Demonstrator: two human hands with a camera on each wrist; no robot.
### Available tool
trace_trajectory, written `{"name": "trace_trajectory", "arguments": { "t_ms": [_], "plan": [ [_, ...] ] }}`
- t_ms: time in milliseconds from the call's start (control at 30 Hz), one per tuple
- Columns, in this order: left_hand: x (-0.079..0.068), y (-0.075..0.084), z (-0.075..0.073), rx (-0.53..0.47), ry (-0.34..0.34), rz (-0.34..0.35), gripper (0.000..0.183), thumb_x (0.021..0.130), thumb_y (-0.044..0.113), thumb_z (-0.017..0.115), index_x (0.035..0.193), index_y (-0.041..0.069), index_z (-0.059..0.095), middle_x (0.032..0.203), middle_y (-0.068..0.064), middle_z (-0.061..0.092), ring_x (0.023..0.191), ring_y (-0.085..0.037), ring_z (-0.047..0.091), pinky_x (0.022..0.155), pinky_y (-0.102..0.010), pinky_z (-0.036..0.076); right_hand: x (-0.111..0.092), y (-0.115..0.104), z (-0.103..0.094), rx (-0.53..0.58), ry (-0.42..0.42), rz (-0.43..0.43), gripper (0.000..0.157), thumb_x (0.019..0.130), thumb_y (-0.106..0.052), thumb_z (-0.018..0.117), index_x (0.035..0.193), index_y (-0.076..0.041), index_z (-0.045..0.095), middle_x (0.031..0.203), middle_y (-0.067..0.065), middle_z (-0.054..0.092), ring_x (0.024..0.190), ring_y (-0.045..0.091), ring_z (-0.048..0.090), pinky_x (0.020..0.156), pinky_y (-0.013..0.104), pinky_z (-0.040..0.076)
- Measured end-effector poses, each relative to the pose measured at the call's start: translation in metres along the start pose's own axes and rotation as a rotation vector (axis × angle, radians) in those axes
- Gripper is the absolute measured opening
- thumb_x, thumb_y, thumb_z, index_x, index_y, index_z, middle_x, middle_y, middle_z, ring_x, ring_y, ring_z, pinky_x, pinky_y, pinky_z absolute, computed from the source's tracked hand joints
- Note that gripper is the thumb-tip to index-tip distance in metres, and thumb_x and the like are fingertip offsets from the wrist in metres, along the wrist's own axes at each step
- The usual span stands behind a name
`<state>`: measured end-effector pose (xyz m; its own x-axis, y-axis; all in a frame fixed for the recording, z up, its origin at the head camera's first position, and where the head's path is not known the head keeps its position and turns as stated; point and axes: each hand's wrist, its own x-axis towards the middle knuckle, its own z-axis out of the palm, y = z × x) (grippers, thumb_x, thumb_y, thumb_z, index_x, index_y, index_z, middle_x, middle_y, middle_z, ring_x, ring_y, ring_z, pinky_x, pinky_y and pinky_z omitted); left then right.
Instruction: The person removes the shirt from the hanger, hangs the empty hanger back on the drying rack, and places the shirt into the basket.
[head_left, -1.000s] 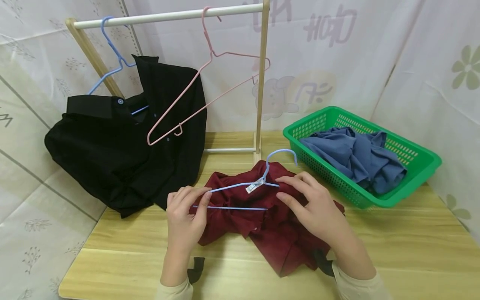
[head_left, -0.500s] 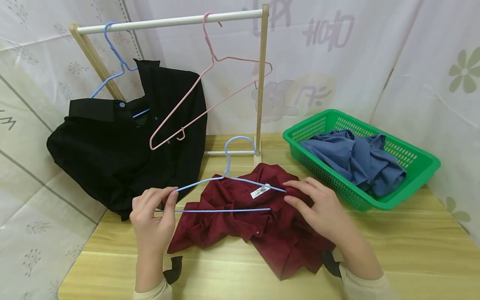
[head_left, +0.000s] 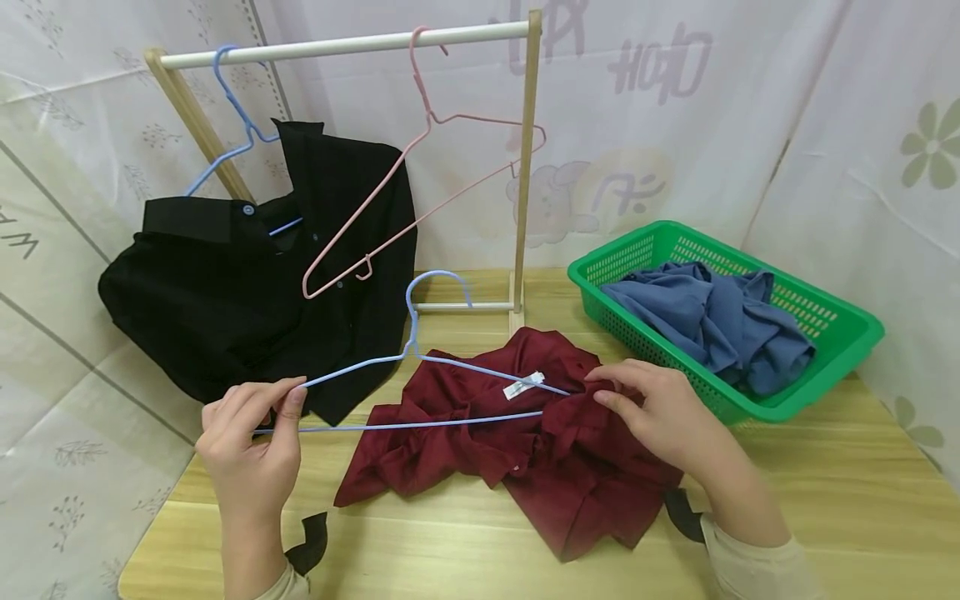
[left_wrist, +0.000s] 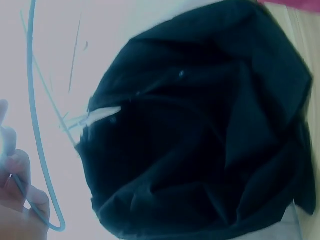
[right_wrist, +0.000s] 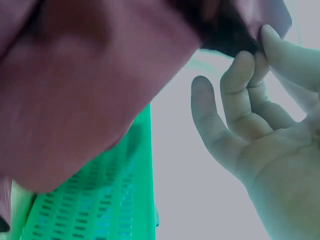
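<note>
So, grn bskt (head_left: pixel 842 343) has blue cloth (head_left: pixel 712 321); hands (head_left: pixel 251 437) pinch hanger (head_left: pixel 412 352) & maroon shirt (head_left: pixel 517 454).

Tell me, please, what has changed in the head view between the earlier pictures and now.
The left hand has drawn the blue hanger it grips leftward, hook included. The right hand, pinching the red shirt, has shifted slightly right. The black shirt and pink hanger stay on the rack; the basket and its blue cloth stay put.
</note>
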<state>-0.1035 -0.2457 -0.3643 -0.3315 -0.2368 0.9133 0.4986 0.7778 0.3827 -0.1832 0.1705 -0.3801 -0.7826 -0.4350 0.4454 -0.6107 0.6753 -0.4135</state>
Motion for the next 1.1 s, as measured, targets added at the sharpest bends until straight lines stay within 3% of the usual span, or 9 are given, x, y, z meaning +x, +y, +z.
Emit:
{"name": "trace_trajectory", "arguments": {
  "t_ms": [200,333,533,800,967,1100],
  "plan": [
    [0.005,0.001,-0.011,0.016,0.053,-0.032,0.007,0.082,0.003,0.075,0.081,-0.003,0.077,0.067,-0.012,0.064,0.07,0.002,0.047,0.078,-0.018,0.025,-0.002,0.009,-0.007,-0.026,-0.031,0.005,0.025,0.085,-0.007,0.074,0.106,-0.021,0.073,0.091,-0.011,0.071,0.08,0.007,0.059,0.069,0.032,0.052],
    [0.009,0.002,-0.021,-0.018,0.139,-0.084,0.012,0.083,0.004,0.075,0.078,-0.007,0.075,0.067,-0.002,0.064,0.068,0.005,0.048,0.076,-0.017,0.028,-0.004,0.016,-0.011,-0.052,-0.071,0.025,0.023,0.085,-0.008,0.074,0.105,-0.019,0.074,0.095,-0.008,0.072,0.086,0.013,0.065,0.075,0.035,0.054],
    [0.014,-0.003,-0.033,-0.029,0.24,-0.109,0.013,0.08,0.004,0.077,0.077,-0.009,0.075,0.065,0.005,0.063,0.067,0.004,0.049,0.075,-0.016,0.029,0.004,0.014,-0.016,-0.059,-0.121,0.01,0.02,0.088,-0.012,0.072,0.107,-0.019,0.074,0.084,-0.011,0.065,0.08,0.008,0.057,0.07,0.03,0.051],
    [0.033,0.007,-0.037,-0.003,0.345,-0.165,0.013,0.079,0.002,0.076,0.078,-0.01,0.075,0.067,0.014,0.061,0.065,0.003,0.046,0.069,-0.013,0.034,0.038,-0.01,-0.038,-0.042,-0.221,0.12,0.022,0.095,-0.027,0.064,0.114,-0.018,0.07,0.085,-0.006,0.068,0.079,0.009,0.059,0.07,0.03,0.05],
    [0.053,0.018,-0.042,0.026,0.393,-0.163,0.016,0.08,0.004,0.076,0.077,-0.012,0.074,0.065,0.017,0.056,0.064,0.003,0.044,0.068,-0.013,0.033,0.07,-0.027,-0.052,-0.035,-0.245,0.084,0.022,0.097,-0.029,0.061,0.113,-0.017,0.07,0.089,-0.003,0.068,0.082,0.013,0.06,0.073,0.033,0.05],
    [0.072,0.023,-0.048,0.139,0.43,-0.182,0.017,0.082,0.01,0.075,0.08,-0.006,0.077,0.066,0.023,0.054,0.065,0.005,0.043,0.069,-0.013,0.031,0.101,-0.033,-0.053,-0.057,-0.246,0.092,0.023,0.097,-0.031,0.059,0.112,-0.016,0.07,0.09,-0.001,0.069,0.084,0.015,0.062,0.076,0.037,0.051]
  ]
}}
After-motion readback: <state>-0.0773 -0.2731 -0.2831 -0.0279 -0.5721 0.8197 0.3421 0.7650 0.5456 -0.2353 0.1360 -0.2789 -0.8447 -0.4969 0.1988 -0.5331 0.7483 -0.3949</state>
